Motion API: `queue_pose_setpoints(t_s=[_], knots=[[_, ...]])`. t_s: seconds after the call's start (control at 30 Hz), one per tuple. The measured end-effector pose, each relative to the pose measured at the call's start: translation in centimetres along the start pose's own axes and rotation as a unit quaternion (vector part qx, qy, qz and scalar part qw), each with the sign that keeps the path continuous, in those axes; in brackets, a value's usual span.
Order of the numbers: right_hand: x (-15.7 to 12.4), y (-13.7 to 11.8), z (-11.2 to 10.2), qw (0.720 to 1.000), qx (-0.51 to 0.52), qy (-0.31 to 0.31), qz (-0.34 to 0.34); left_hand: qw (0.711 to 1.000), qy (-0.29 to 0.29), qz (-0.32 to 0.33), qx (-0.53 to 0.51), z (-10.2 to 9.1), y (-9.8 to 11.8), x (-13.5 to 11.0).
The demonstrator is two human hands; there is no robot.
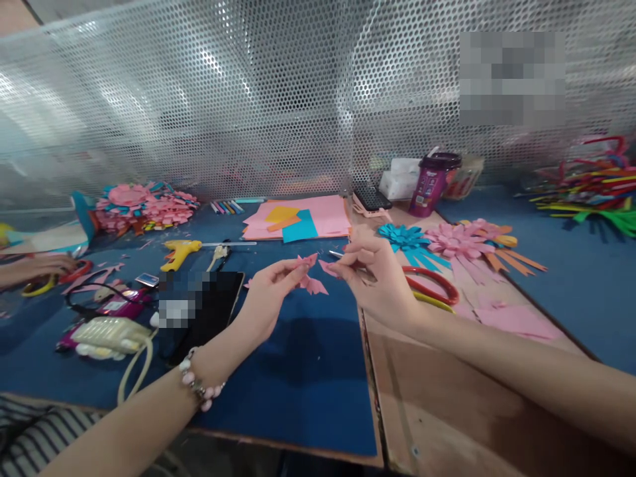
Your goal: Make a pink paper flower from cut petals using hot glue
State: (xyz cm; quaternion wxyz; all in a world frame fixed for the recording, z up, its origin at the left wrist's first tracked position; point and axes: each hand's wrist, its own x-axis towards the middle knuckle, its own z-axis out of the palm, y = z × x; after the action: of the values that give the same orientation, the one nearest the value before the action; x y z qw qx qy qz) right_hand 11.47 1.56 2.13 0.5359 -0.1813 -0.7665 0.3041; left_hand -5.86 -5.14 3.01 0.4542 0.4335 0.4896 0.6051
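Between the fingertips of my left hand (278,288) is a cut piece of pink paper (313,283) with pointed, petal-like ends. My right hand (375,275) pinches a small pink paper tip (326,267) close to it, a narrow gap apart. Behind my right hand are scissors with red and yellow handles (437,288); a thin metal tip shows past my fingers, and I cannot tell whether the hand touches them. A blue paper flower (402,236) and a pink paper flower (457,240) lie beyond my right wrist.
Pink paper sheets (328,215) lie at the back, near a phone (371,197) and a purple cup (431,189). At left are a yellow glue gun (179,254), a power strip (112,334), a dark tablet (213,318) and a pile of paper flowers (144,205). Another person's hand (42,268) is far left.
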Motion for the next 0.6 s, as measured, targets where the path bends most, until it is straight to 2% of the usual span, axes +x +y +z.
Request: queue_pose_setpoints(t_s=[0.17,0.6], knots=[[0.2,-0.8,-0.3,1.0,-0.009,-0.018,-0.016,0.995,0.008,0.038,0.09,0.0,-0.2,-0.4],[0.2,0.3,-0.4,0.998,-0.033,-0.061,-0.009,0.991,-0.014,0.043,0.123,0.0,-0.1,-0.6]])
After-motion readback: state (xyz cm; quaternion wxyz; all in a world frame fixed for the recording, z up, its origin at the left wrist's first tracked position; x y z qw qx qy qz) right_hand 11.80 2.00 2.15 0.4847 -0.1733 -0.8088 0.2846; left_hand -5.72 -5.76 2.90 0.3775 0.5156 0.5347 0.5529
